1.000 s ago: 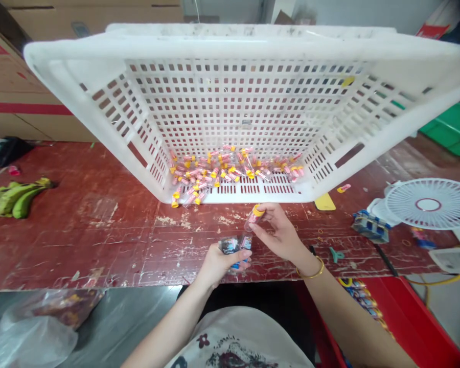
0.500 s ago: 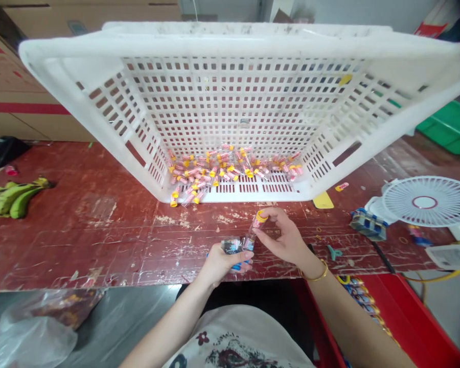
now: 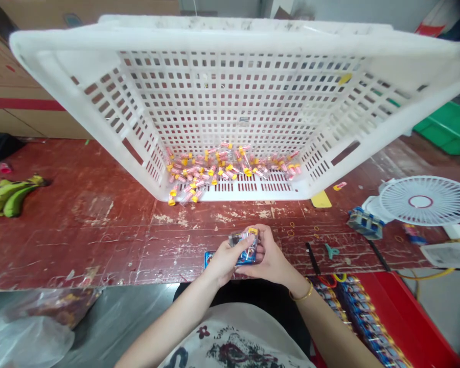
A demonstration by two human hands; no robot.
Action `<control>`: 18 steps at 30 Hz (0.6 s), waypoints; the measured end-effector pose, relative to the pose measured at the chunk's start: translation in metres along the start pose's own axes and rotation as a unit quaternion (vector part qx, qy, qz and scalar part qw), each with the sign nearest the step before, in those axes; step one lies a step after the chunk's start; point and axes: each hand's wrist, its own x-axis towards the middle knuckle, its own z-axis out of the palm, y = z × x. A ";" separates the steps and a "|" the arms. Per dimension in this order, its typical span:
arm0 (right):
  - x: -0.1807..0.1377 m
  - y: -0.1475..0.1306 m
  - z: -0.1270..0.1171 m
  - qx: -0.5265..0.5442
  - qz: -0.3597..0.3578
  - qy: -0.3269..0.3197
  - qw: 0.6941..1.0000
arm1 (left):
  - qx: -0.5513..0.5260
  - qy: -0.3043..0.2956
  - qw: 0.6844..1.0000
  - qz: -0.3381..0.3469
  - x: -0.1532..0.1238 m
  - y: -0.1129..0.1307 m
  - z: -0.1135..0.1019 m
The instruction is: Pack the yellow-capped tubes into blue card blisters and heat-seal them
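The left hand (image 3: 226, 259) and right hand (image 3: 270, 261) are both wrapped around a small blue pack (image 3: 249, 254), held between them; beyond their grip, yellow-capped pink tubes (image 3: 193, 170) lie in a white basket (image 3: 214, 40).

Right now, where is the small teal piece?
In the head view, the teal piece lies on the red table, right of the right hand, with a black strip between them.
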 end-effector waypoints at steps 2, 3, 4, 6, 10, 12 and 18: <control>-0.002 0.002 0.004 -0.022 -0.015 0.055 0.998 | 0.007 -0.005 1.000 0.003 0.000 -0.001 0.002; -0.002 0.002 0.005 -0.036 -0.030 0.078 0.996 | 0.012 -0.005 1.000 0.009 0.000 -0.001 0.002; -0.002 0.002 0.004 -0.051 -0.047 0.093 0.993 | 0.016 -0.004 1.000 0.015 -0.001 -0.002 0.002; -0.002 0.001 0.003 -0.077 -0.071 0.104 0.989 | 0.020 0.003 0.999 0.028 -0.002 -0.002 0.001; -0.005 0.000 0.003 -0.096 -0.079 0.104 0.987 | 0.016 0.005 0.999 0.033 -0.006 -0.003 0.002; -0.006 0.001 0.003 -0.110 -0.082 0.111 0.984 | 0.017 0.001 0.999 0.033 -0.007 -0.003 0.004; -0.011 -0.002 -0.001 -0.170 -0.100 0.125 0.972 | 0.029 0.006 0.999 0.040 -0.008 -0.006 0.005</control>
